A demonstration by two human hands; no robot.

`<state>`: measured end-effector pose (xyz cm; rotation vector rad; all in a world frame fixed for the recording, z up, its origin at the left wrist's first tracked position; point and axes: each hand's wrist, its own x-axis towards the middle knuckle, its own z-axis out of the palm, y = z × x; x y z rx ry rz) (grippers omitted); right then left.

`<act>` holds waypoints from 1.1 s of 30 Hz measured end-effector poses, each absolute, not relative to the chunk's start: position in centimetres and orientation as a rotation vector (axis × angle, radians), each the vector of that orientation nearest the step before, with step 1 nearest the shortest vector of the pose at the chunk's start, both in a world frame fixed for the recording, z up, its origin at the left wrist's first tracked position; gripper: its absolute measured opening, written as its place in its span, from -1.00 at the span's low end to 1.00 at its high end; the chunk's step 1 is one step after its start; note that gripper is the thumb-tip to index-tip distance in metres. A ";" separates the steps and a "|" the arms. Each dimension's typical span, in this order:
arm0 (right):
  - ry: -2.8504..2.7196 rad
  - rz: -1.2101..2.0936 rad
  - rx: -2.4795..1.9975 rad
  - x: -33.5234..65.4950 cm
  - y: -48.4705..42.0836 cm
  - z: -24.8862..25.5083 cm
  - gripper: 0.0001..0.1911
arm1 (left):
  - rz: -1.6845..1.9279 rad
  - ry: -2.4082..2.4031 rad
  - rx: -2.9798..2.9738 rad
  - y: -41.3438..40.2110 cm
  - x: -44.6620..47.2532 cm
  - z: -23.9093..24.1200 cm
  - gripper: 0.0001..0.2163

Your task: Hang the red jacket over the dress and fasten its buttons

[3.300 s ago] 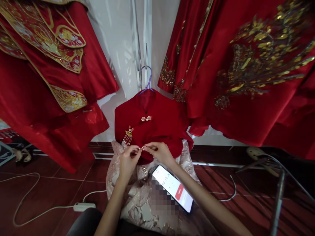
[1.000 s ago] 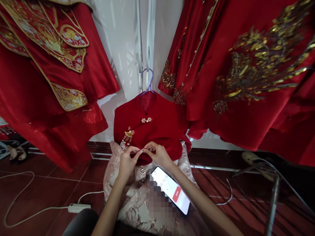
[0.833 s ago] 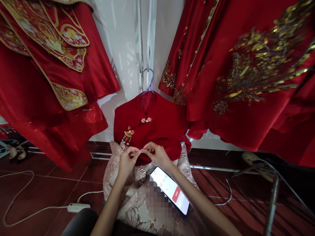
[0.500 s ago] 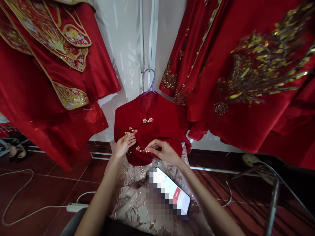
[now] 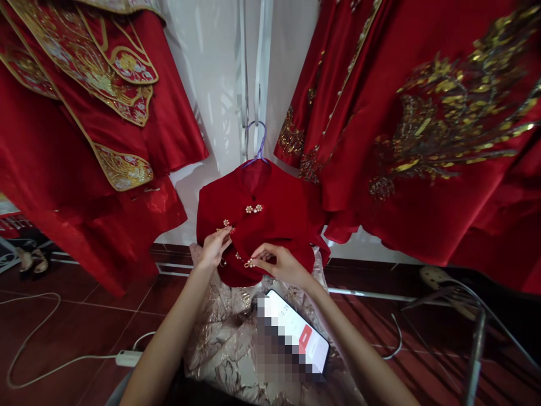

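Observation:
A red velvet jacket (image 5: 279, 194) hangs by a purple hanger (image 5: 258, 148), its lower part spread before me. One pearl-and-gold clasp (image 5: 254, 209) sits at its upper front, fastened across the opening. My left hand (image 5: 214, 248) is closed on the jacket's front at the left, its fingertips beside the middle clasp (image 5: 226, 223) and partly covering it. Between thumb and fingertips, my right hand (image 5: 281, 264) pinches the looped half of the lower clasp (image 5: 249, 263). That clasp's flower half (image 5: 238, 256) lies just left of it, apart.
Pale, gold-patterned fabric (image 5: 228, 338) covers my lap, with a lit phone (image 5: 298, 332) on it. Red embroidered garments (image 5: 127, 107) hang left, and a sequined one (image 5: 439, 129) right. A white power strip (image 5: 128, 357) with cable lies left; a metal-legged stand (image 5: 474, 349) is at right.
My right hand has drawn the looped clasp half slightly down. My left fingers have curled in more and now hide part of the middle clasp.

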<state>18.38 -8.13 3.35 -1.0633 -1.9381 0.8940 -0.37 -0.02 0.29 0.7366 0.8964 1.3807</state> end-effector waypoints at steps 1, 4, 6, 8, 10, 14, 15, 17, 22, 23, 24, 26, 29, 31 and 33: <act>-1.945 0.884 -1.069 18.3 -8.1 3.3 -0.79 | 1.375 0.941 0.761 -0.1 -0.2 0.3 -0.90; -1.992 0.899 -1.060 18.7 -8.2 3.3 -0.81 | 1.293 1.035 0.908 -0.5 0.8 0.8 -0.84; -2.050 0.963 -1.046 19.3 -8.2 3.6 -0.81 | 1.287 1.070 1.137 -0.4 1.5 1.7 -0.82; -2.110 1.038 -1.045 20.2 -8.4 4.0 -0.80 | 1.384 1.092 1.448 0.2 2.2 2.8 -0.87; -2.143 1.093 -1.068 21.1 -8.8 4.7 -0.80 | 1.472 1.089 1.778 0.8 2.8 4.2 -0.89; -2.141 1.161 -1.109 22.4 -9.8 6.1 -0.82 | 1.372 1.108 2.404 1.6 3.2 6.4 -0.85; -2.144 1.166 -1.111 22.7 -10.0 6.5 -0.81 | 1.322 1.131 2.523 1.6 3.2 6.9 -0.84; -2.160 1.161 -1.117 23.0 -10.3 7.0 -0.81 | 1.239 1.175 2.695 1.7 3.2 7.6 -0.81; -2.197 1.125 -1.130 23.6 -10.3 7.2 -0.81 | 1.102 1.061 2.950 1.5 3.2 9.1 -0.82; -2.199 1.095 -1.144 23.6 -10.3 7.1 -0.81 | 1.070 1.019 2.978 1.4 3.2 9.4 -0.83; -2.201 1.039 -1.172 23.7 -10.3 7.0 -0.82 | 1.040 0.990 2.993 1.4 3.2 9.6 -0.84; -2.207 0.869 -1.246 23.7 -10.1 6.9 -0.83 | 1.000 0.975 2.986 1.2 3.1 9.8 -0.84; -2.142 0.595 -1.263 22.9 -9.1 7.6 -0.80 | 1.057 0.972 2.881 1.2 2.8 9.7 -0.84; -1.972 0.493 -1.170 21.4 -7.5 8.6 -0.70 | 1.130 0.987 2.792 1.4 2.7 9.7 -0.84; -1.738 0.489 -1.054 19.1 -5.2 9.9 -0.63 | 1.216 1.060 2.733 1.6 2.7 9.7 -0.86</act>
